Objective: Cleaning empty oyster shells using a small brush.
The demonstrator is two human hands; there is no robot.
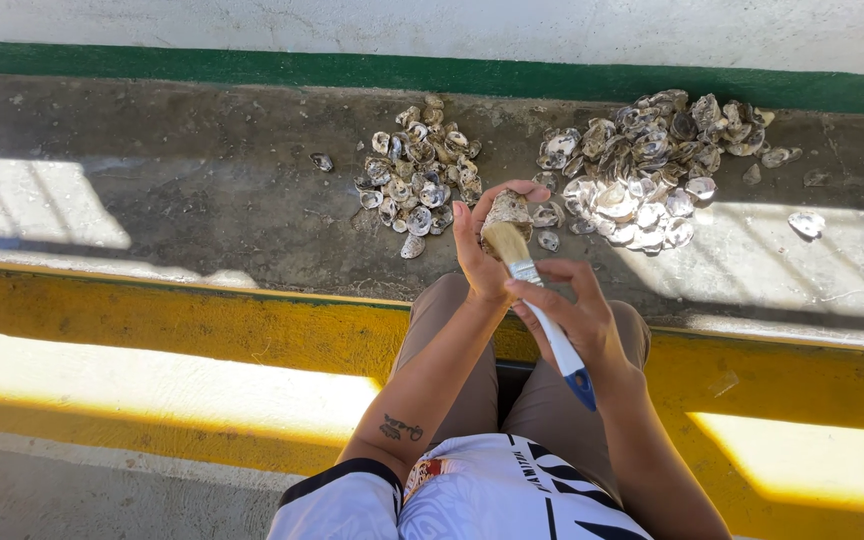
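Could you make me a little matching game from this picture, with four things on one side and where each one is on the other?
Things:
1. paintbrush
2. single shell
3. smaller shell pile
4. larger shell pile

Places:
A. on the concrete ledge, ahead and to the person's right
B. in the left hand
C. in the right hand, bristles against the held shell
D. on the concrete ledge, ahead and slightly to the person's left

Right pairs: 1-C, 2-B, 3-D, 4-A
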